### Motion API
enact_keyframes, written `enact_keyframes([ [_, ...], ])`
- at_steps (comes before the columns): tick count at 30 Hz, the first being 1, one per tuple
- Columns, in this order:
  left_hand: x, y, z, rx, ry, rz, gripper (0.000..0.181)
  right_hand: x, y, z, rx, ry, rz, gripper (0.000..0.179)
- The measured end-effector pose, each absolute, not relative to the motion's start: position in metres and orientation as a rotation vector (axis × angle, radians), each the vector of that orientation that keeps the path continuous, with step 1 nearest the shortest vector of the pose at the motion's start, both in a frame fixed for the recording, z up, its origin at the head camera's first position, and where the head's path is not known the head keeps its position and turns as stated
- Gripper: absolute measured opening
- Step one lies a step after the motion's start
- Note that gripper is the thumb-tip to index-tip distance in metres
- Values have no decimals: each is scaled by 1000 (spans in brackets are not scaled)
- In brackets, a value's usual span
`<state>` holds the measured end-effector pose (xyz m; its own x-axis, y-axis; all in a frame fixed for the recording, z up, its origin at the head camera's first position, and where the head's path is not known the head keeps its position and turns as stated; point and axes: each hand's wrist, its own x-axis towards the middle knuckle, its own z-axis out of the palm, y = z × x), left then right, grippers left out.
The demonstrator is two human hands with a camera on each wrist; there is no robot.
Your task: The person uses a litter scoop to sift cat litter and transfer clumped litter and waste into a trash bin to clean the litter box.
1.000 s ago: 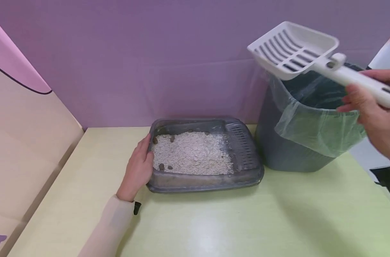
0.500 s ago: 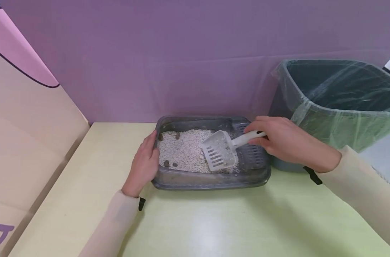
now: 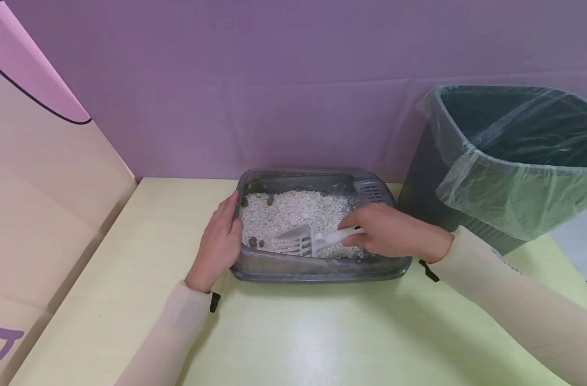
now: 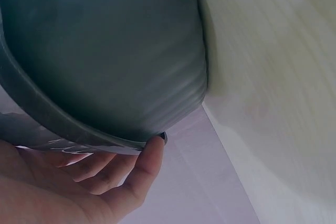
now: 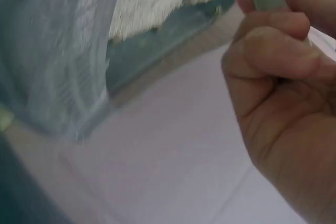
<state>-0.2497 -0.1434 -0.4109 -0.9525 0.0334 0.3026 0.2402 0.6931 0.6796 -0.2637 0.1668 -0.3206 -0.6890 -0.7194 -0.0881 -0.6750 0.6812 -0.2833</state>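
A grey litter box (image 3: 317,271) holding pale granular litter (image 3: 298,209) sits on the table. My left hand (image 3: 218,241) holds its left rim; the left wrist view shows fingers (image 4: 144,169) at the lip. In my right hand (image 3: 382,228) is the handle of a white slotted litter scoop (image 3: 300,238), gripped by curled fingers (image 5: 273,51). Tilted, the scoop's head dips into the litter near the front wall, its leading edge pointing left. Dark clumps (image 3: 252,242) lie left of the scoop, others (image 3: 270,199) at the back left. The right wrist view is blurred.
A grey bin (image 3: 419,182) with a clear plastic liner (image 3: 496,198) stands right of the litter box, taller than it. A purple backdrop (image 3: 274,96) rises behind the table (image 3: 293,332), and a pale panel (image 3: 42,187) stands at the left.
My right hand has brought the scoop from above the bin down into the litter box, then left and forward into the litter. My left hand stays on the rim.
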Motion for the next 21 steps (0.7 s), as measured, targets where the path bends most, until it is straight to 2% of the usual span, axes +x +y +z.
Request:
enact_keyframes([
  [7,-250,-142,-410,-227,-2636,-1101,54,-259,141,-349,-1086,2625,-302,9],
  [21,-250,-143,-411,-222,-2642,-1088,54,-278,129,-367,-1081,2772,-445,10],
])
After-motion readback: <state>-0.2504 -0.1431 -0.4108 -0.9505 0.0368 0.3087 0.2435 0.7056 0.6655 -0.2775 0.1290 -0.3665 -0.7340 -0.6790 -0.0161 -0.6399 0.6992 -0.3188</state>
